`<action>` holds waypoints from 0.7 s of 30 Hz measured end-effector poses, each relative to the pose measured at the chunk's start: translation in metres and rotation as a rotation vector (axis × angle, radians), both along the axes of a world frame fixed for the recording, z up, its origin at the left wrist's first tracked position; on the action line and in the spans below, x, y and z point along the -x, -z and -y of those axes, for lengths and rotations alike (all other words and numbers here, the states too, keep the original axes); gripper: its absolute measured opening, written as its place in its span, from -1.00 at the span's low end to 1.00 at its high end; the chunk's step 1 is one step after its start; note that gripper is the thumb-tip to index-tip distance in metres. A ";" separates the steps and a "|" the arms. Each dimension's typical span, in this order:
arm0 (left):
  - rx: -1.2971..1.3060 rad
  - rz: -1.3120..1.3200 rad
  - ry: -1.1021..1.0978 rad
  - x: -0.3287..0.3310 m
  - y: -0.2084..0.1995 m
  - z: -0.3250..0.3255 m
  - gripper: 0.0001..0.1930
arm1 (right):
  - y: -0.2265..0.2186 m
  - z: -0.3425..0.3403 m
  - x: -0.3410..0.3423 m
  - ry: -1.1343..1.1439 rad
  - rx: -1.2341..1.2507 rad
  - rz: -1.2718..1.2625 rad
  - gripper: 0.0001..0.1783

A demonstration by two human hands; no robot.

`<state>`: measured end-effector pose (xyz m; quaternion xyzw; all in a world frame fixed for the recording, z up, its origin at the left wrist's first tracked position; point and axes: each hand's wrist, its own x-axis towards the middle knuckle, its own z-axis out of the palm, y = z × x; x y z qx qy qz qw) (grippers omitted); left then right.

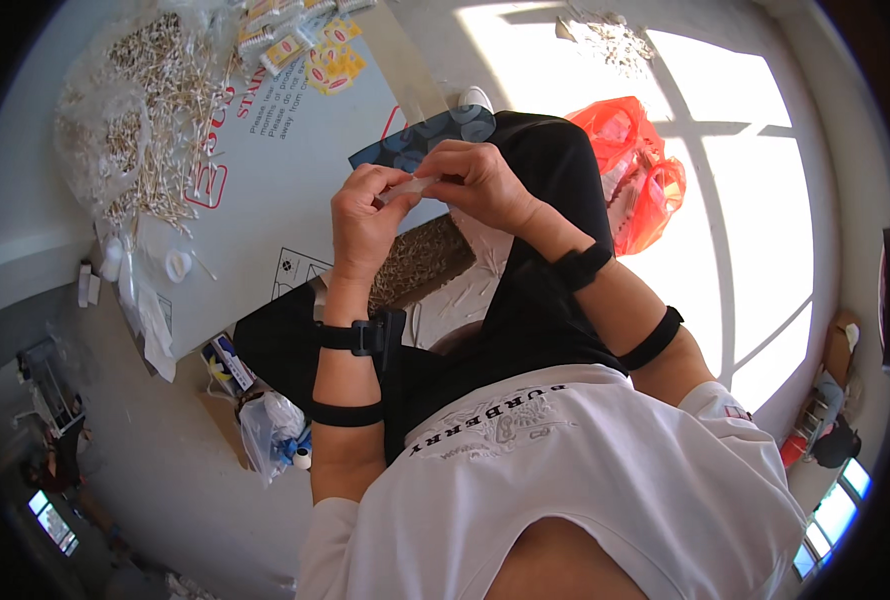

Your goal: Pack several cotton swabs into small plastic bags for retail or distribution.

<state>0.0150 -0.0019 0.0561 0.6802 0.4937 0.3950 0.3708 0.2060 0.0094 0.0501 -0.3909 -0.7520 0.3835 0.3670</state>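
My left hand (363, 215) and my right hand (480, 188) meet over my lap, both closed. Pinched between their fingertips is a small whitish, see-through plastic piece (408, 189), mostly covered by the fingers. Just beyond them lies a dark blue see-through sheet (397, 150) with round shapes on it. Under my wrists an open box holds a mass of thin brownish sticks (420, 265). To the left, a large heap of cotton swabs (160, 120) spreads over the grey board (275, 205), partly inside a clear plastic bag (100, 150).
Small packs of cotton swabs (283, 50) and yellow printed labels (335, 62) lie at the board's far end. A white round container (178, 264) stands near its left edge. Red plastic bags (630, 170) sit on the sunlit floor at right. Loose swabs (610, 45) lie farther off.
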 end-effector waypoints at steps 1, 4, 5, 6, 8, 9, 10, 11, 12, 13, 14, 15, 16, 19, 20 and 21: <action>0.058 0.071 -0.024 0.000 0.001 0.000 -0.81 | 0.002 0.002 0.002 0.060 0.139 -0.104 -0.81; 0.318 0.162 -0.077 -0.003 -0.001 -0.003 -0.84 | 0.012 0.004 0.006 0.159 0.418 -0.324 -0.84; 0.318 0.162 -0.079 -0.002 -0.001 -0.003 -0.84 | 0.010 0.004 0.008 0.195 0.559 -0.441 -0.85; 0.406 0.235 -0.089 -0.002 -0.001 -0.004 -0.86 | 0.008 0.003 0.008 0.194 0.560 -0.441 -0.85; 0.495 0.309 -0.101 -0.001 0.001 -0.005 -0.87 | 0.002 0.002 0.007 0.198 0.642 -0.364 -0.84; 0.480 0.341 -0.096 0.000 0.003 -0.005 -0.88 | 0.002 0.002 0.008 0.197 0.643 -0.364 -0.84; 0.465 0.373 -0.092 0.000 0.005 -0.005 -0.89 | 0.002 0.001 0.009 0.191 0.613 -0.363 -0.85; 0.460 0.374 -0.089 -0.001 0.006 -0.008 -0.89 | 0.003 -0.002 0.008 0.188 0.578 -0.361 -0.86; 0.458 0.387 -0.076 -0.002 0.007 -0.010 -0.89 | 0.007 -0.002 0.008 0.189 0.572 -0.361 -0.86; 0.455 0.399 -0.063 -0.002 0.008 -0.012 -0.88 | 0.010 -0.001 0.009 0.192 0.557 -0.381 -0.87; 0.452 0.399 -0.062 -0.002 0.007 -0.012 -0.88 | 0.009 -0.001 0.011 0.193 0.546 -0.402 -0.88; 0.485 0.385 -0.071 -0.002 0.006 -0.011 -0.87 | 0.008 0.000 0.012 0.192 0.543 -0.402 -0.88; 0.518 0.372 -0.081 -0.003 0.005 -0.011 -0.86 | 0.007 0.002 0.011 0.213 0.468 -0.353 -0.88; 0.197 0.190 -0.058 -0.002 0.007 -0.004 -0.83 | 0.001 0.006 0.012 0.231 0.333 -0.236 -0.86; 0.197 0.190 -0.055 -0.003 0.005 -0.003 -0.83 | 0.001 0.007 0.009 0.237 0.273 -0.165 -0.84; 0.144 0.159 -0.028 -0.004 0.004 -0.001 -0.82 | 0.002 0.008 0.008 0.240 0.273 -0.164 -0.84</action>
